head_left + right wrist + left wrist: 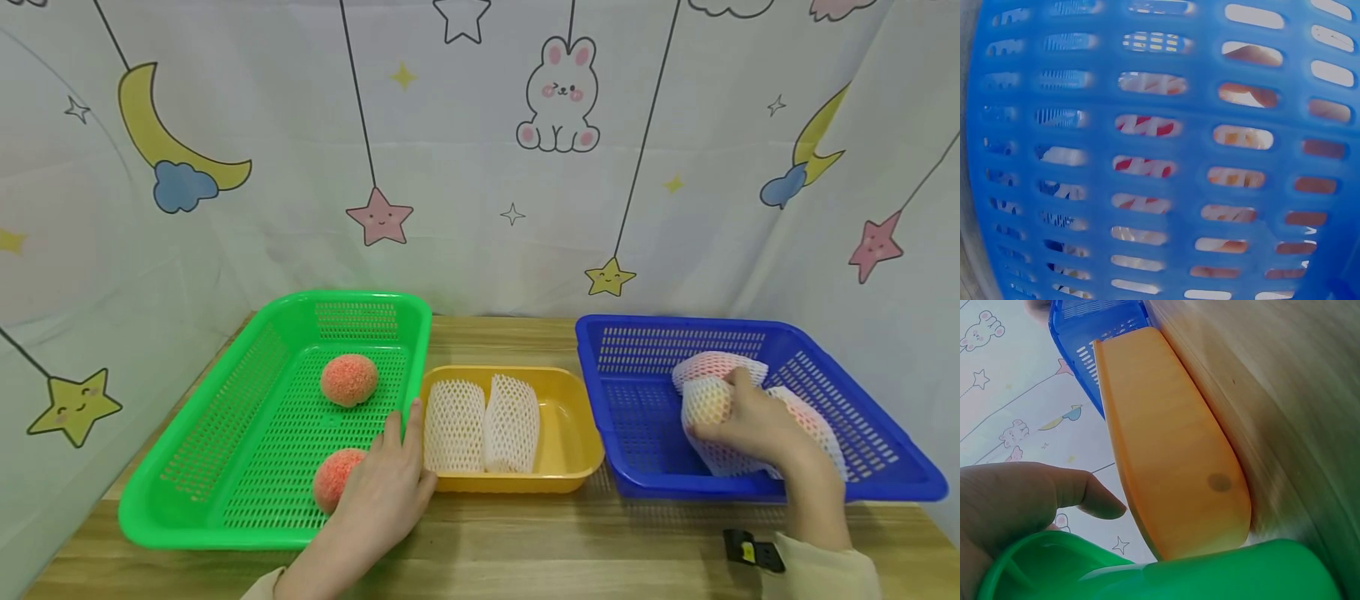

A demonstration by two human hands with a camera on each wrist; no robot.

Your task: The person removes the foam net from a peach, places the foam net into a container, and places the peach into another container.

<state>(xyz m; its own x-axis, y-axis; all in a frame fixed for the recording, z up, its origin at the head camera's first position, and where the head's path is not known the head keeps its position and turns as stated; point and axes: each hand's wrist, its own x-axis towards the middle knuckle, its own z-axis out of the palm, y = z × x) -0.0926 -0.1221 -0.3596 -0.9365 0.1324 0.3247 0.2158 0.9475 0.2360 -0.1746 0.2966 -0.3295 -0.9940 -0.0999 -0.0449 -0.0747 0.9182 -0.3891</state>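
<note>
In the head view my left hand lies over the right rim of the green basket, fingers fairly straight. Under its edge shows a coral, rough-surfaced ball; a second coral ball sits farther back in the basket. My right hand reaches into the blue basket and holds a yellowish ball in a white foam net between thumb and fingers. Beside it lie pinkish netted balls, partly covered by the hand. Through the basket's slotted wall the right wrist view shows only fragments.
Between the two baskets stands a yellow tray with two white foam net sleeves lying side by side. Its outer wall fills the middle of the left wrist view. A wooden table carries everything, with a patterned curtain behind.
</note>
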